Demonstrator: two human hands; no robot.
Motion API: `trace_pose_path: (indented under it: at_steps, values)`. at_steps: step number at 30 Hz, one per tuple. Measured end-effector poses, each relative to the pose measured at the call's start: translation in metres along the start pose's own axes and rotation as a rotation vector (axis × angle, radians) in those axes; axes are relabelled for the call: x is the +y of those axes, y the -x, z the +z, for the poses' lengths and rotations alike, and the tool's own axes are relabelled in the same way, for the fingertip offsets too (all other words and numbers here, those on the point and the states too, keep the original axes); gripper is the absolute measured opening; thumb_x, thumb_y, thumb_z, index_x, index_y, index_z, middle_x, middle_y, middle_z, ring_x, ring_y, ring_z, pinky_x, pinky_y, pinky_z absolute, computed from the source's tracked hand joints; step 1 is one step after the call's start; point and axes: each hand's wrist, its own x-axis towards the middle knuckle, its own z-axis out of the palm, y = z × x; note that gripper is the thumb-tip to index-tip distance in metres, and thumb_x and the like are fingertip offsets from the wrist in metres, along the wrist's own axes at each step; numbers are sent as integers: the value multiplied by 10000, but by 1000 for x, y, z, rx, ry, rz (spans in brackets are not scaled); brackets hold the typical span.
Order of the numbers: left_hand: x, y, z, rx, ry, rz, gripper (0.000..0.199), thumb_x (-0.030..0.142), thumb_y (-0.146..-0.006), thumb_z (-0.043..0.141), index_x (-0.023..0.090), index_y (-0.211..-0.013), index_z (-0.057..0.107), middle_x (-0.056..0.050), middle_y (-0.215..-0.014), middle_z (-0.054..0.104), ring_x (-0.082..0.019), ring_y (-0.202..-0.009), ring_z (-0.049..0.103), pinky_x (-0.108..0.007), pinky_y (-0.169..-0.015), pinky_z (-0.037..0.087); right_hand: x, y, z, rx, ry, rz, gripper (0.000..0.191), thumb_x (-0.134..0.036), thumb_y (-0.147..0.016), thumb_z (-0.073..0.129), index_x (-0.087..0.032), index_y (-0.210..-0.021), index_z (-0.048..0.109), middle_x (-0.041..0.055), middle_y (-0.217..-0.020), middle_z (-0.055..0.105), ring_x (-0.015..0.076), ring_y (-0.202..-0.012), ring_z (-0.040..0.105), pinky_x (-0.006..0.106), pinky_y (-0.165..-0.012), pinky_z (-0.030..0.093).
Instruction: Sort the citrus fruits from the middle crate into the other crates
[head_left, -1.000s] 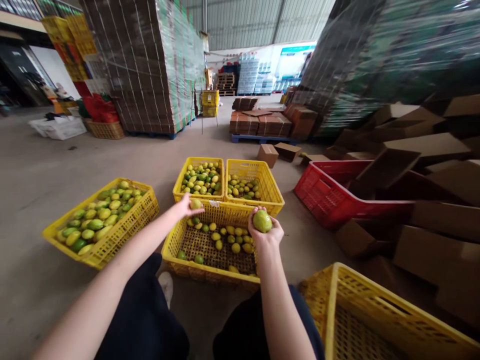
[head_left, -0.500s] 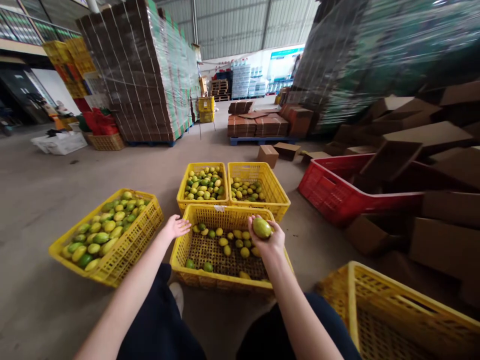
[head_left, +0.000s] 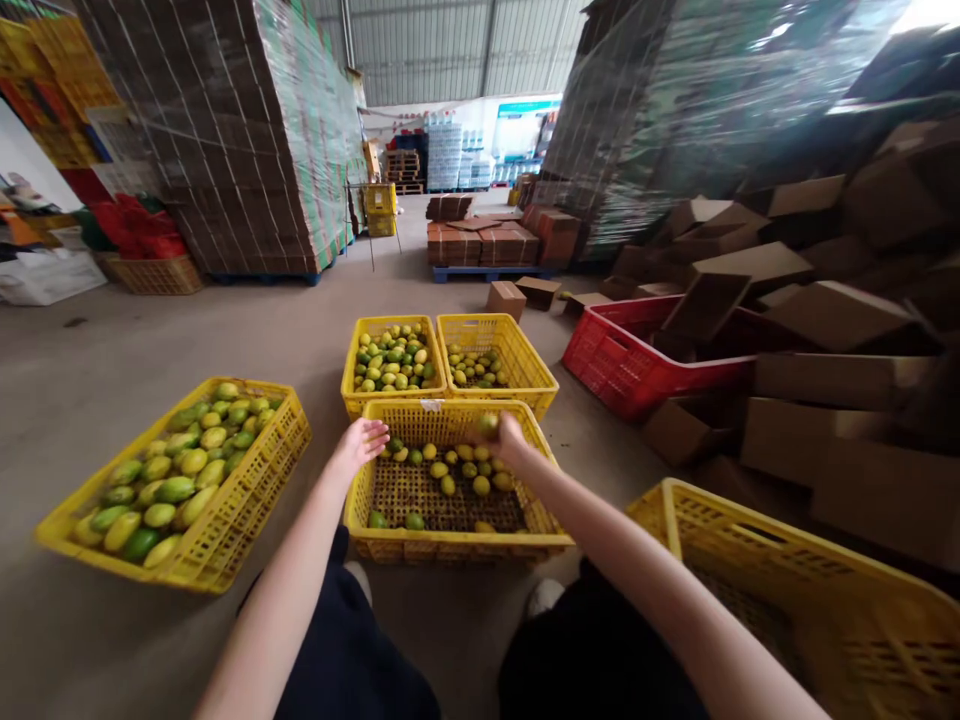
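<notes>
A yellow crate [head_left: 457,543] stands in front of me with several yellow and green fruits [head_left: 481,485] lying apart on its mesh floor. Above its left rim is my left hand [head_left: 363,443], palm turned inward, fingers apart, nothing in it. My right hand [head_left: 507,440], blurred by motion, is over the crate's right back part with a green-yellow fruit [head_left: 488,425] at its fingers. Behind stand two more crates: the left one [head_left: 397,397] full of fruits, the right one [head_left: 541,385] with fewer. A tilted full crate [head_left: 247,510] is at the left.
At the lower right is another yellow crate [head_left: 757,520]. A red crate [head_left: 616,365] holding cardboard stands at the right, beside a heap of open cardboard boxes [head_left: 817,440]. Wrapped stacks [head_left: 217,150] and a blue pallet [head_left: 487,272] are farther back.
My right hand has turned from palm up to reaching inward, low over the crate, with the fruit. The left hand stays open beside the rim. The view has shifted to the right.
</notes>
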Motion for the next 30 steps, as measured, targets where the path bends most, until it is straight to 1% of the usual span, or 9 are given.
trace_pose_path:
  at_steps: [3,5,10,16,21,24,26,28,30]
  values:
    - [3,2,1,-4,6,-3,158,150,-847,438,142,-803,589,-46,-743,674,-121,-593,642,-220,-569,501,-55,-36,28,201,79,-24,344,-346,-928,508,-158,-1215,540,94,-1201,567,201,-1010,598,418,-850,518]
    - [5,2,2,6,4,11,166,149,-849,429,143,-793,585,-43,-750,672,-106,-590,634,-204,-566,491,-74,-45,30,260,129,17,330,-354,-922,515,-154,-1183,540,87,-1149,582,190,-944,611,385,-779,539]
    - [5,-2,5,24,-79,31,198,164,-863,403,147,-775,580,-38,-754,671,-93,-586,622,-193,-577,480,-61,-30,-7,215,221,196,145,-162,-882,472,-81,-936,580,90,-849,596,169,-670,608,306,-518,532]
    - [-14,-20,15,32,-330,16,220,211,-871,410,152,-778,601,-61,-800,688,-116,-620,634,-215,-609,480,-50,-14,-32,157,167,265,169,-81,-819,413,-125,-870,568,93,-786,621,182,-675,616,281,-499,522]
    - [-52,-47,10,89,-622,22,123,163,-799,540,187,-687,585,-68,-812,683,-204,-871,657,-244,-691,492,-47,-5,-35,124,48,276,184,-70,-748,434,-150,-871,545,78,-740,616,170,-674,603,246,-504,511]
    - [-90,-58,2,110,-749,15,171,65,-715,617,195,-621,557,-89,-884,675,-265,-1146,560,-263,-811,482,-42,4,-33,38,-9,292,190,-70,-724,444,-155,-865,539,65,-717,608,153,-637,584,230,-496,498]
    - [-116,-66,0,116,-803,5,184,36,-700,642,187,-625,569,-112,-948,658,-286,-1242,485,-289,-890,460,-41,12,-31,-42,-27,320,184,-76,-723,446,-150,-861,541,63,-718,615,146,-629,580,229,-504,498]
    - [-138,-76,1,120,-837,3,58,114,-767,646,169,-766,628,-109,-1063,632,-269,-1218,497,-357,-940,448,-42,19,-29,-59,-39,358,191,-71,-710,449,-153,-858,537,52,-703,614,139,-610,570,232,-507,497]
    - [-155,-90,4,125,-861,17,124,209,-840,610,158,-951,634,-103,-1178,588,-243,-1177,512,-427,-969,437,-44,25,-28,-50,-49,381,189,-69,-697,458,-159,-847,530,40,-691,610,132,-592,564,231,-504,495]
